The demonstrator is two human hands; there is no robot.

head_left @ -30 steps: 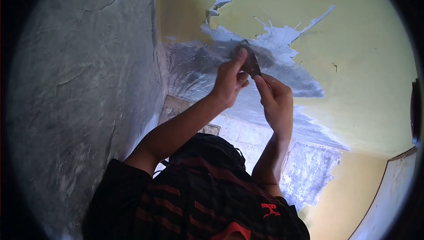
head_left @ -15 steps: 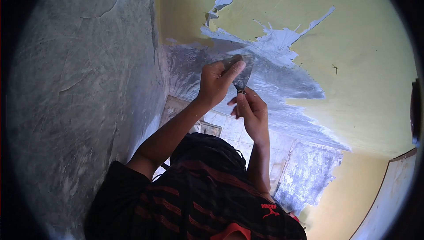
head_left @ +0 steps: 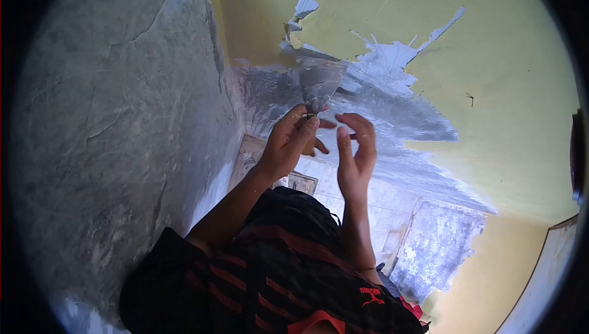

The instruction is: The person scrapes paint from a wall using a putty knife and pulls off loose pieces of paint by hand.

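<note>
My left hand (head_left: 289, 140) is closed around a putty knife, gripping it near where the blade meets the handle. The putty knife's wide, smeared blade (head_left: 322, 81) points up and away from my body, overlapping the grey scraped surface. Most of its handle is hidden behind my fingers. Just to the right, my right hand (head_left: 356, 159) is raised with thumb and fingers apart and nothing between them. Beyond both hands, yellow paint (head_left: 491, 58) borders the bare grey area (head_left: 399, 110), with a jagged whitish peeled patch (head_left: 389, 58) between them.
A rough grey wall (head_left: 123, 131) rises close along my left side. Tiles (head_left: 380, 202) and a mottled grey patch (head_left: 438, 245) show below my arms. A dark object (head_left: 577, 156) sits at the right edge. A small dark mark (head_left: 470, 98) is on the yellow paint.
My left hand has moved from the putty knife's blade down to its handle end. My right hand has let go of the handle and opened beside it.
</note>
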